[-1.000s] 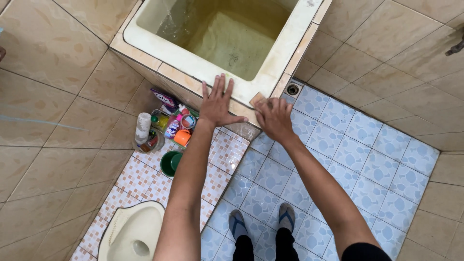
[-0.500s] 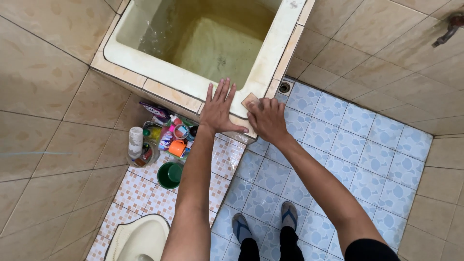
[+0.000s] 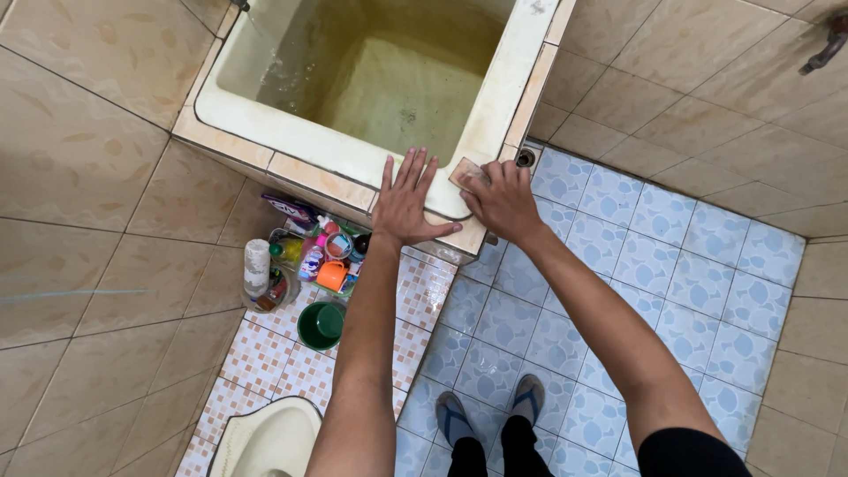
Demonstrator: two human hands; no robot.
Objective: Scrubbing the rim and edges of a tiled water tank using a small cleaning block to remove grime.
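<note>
— Right, which step is this?

— Scrubbing, by my reading. The right hand [image 3: 503,201] is closed over a small tan scrubbing pad [image 3: 465,171], fingers curled on top, pressing it onto the front right corner of the water tub's rim [image 3: 495,97]. The left hand [image 3: 404,200] lies flat and open just beside it on the same rim, fingers spread, holding nothing; it looks like a brace.

— And the next move?

— I'd judge it calls for steady downward pressure and short strokes along the ledge, with the flat palm taking the weight. The pad sits right at the rim's inner edge, so a slip could drop it into the water.

— What's the surface like?

— Pale glazed rim, stained in places, bordered by tan tiles [image 3: 309,181]. The tub holds murky yellowish water [image 3: 389,79].

— The room?

— A small tiled bathroom. Beige wall tiles, blue patterned floor tiles [image 3: 618,256] under the person's sandals [image 3: 490,408], a floor drain [image 3: 526,158] by the tub's corner. Left of the arms stands a cluster of toiletry bottles [image 3: 305,252], a green dipper [image 3: 321,324] and a squat toilet [image 3: 265,437].
</note>
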